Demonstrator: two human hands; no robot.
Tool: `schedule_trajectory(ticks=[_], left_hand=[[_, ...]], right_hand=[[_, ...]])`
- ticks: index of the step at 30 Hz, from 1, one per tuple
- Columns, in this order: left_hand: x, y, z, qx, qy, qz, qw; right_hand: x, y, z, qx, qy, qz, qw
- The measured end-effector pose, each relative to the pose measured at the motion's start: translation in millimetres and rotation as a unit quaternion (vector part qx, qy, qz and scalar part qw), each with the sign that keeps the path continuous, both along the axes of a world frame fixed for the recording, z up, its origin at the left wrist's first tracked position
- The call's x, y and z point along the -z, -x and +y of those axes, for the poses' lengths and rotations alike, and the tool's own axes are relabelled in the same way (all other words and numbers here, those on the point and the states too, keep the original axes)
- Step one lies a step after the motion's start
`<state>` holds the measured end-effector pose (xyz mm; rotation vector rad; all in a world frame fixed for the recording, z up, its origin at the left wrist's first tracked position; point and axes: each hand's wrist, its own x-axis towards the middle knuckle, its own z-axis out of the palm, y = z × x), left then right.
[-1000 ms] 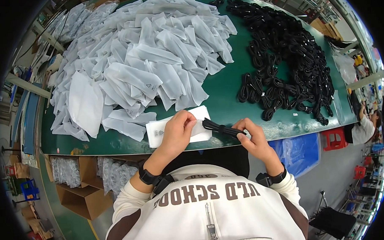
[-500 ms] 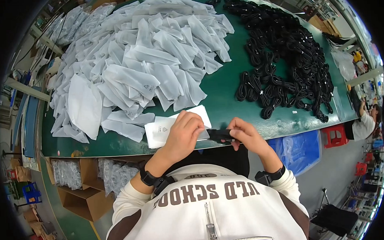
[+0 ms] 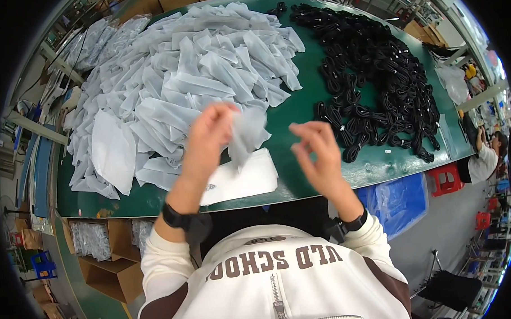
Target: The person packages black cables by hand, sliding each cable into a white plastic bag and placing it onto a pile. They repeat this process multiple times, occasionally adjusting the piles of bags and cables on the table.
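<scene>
My left hand [image 3: 208, 140] is raised over the near edge of the bag pile, fingers closed on a frosted plastic bag [image 3: 249, 131]. Motion blurs that bag, and what is inside cannot be made out. Below it, at the table's near edge, lies a flat stack of white bags [image 3: 242, 179]. My right hand [image 3: 320, 157] hovers to the right of the stack, thumb and fingers apart, holding nothing. Frosted bags [image 3: 207, 65] are heaped across the left and middle of the table. On the right side, many bundled black cables [image 3: 382, 76] lie in a long pile.
Everything rests on a green tabletop [image 3: 290, 110]. Below its right edge stand a lined blue bin [image 3: 398, 205] and a red stool [image 3: 446, 181]. Cardboard boxes [image 3: 110, 271] are under the left side. Another person [image 3: 481, 165] sits at the far right.
My left hand has lifted a bag off the stack and moved up toward the pile. My right hand has let go of the black cable and opened, rising slightly.
</scene>
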<state>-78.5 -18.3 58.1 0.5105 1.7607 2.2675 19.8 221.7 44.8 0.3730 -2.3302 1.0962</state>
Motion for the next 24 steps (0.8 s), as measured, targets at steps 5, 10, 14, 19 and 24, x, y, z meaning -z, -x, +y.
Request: schedule_trajectory(ticks=[5,10,14,19,24], left_hand=[[-29,52,-30,-0.118,-0.043,0.104,0.987],[-1,-17,-7,-0.08,0.276,0.236,0.928],[49,-64,14,0.024,0.311,0.295,0.903],[63,-74,25,-0.021,0.362,0.352,0.863],[60,-74,20,-0.015,0.315,0.212,0.925]], right_hand=[[28,22,49,0.166,-0.285,-0.076,0.941],[39,20,64,0.175,-0.331,-0.085,0.924],[31,10,52,0.111,-0.035,-0.178,0.977],[31,-31,31,-0.005,0.173,-0.197,0.965],[25,-59,22,-0.017,0.063,-0.176,0.982]])
